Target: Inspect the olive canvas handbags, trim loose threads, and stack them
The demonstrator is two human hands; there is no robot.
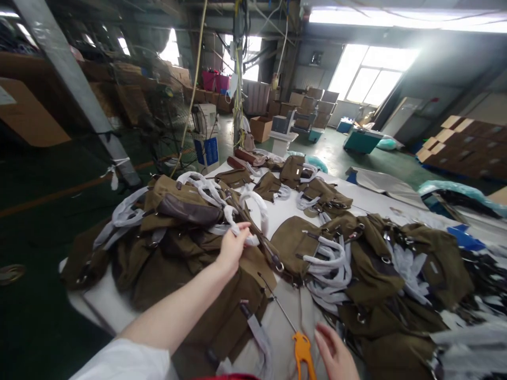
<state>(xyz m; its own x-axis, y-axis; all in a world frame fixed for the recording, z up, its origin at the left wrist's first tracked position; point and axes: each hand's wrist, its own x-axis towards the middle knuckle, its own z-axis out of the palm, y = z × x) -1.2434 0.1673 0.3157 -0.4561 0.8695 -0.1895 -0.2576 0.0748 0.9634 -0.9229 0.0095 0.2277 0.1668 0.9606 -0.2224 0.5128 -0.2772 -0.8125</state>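
Seemingly, left hand (pixel 233 245) pinches a white-wrapped strap (pixel 237 230) within its grip; right hand (pixel 336 354) lies spread.

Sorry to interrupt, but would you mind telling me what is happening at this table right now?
A person stands at a white table heaped with olive-brown canvas bags. The left hand grips a white-wrapped handle on the left pile. The right hand rests open near the bottom edge, beside an orange-handled tool. More bags lie to the right.
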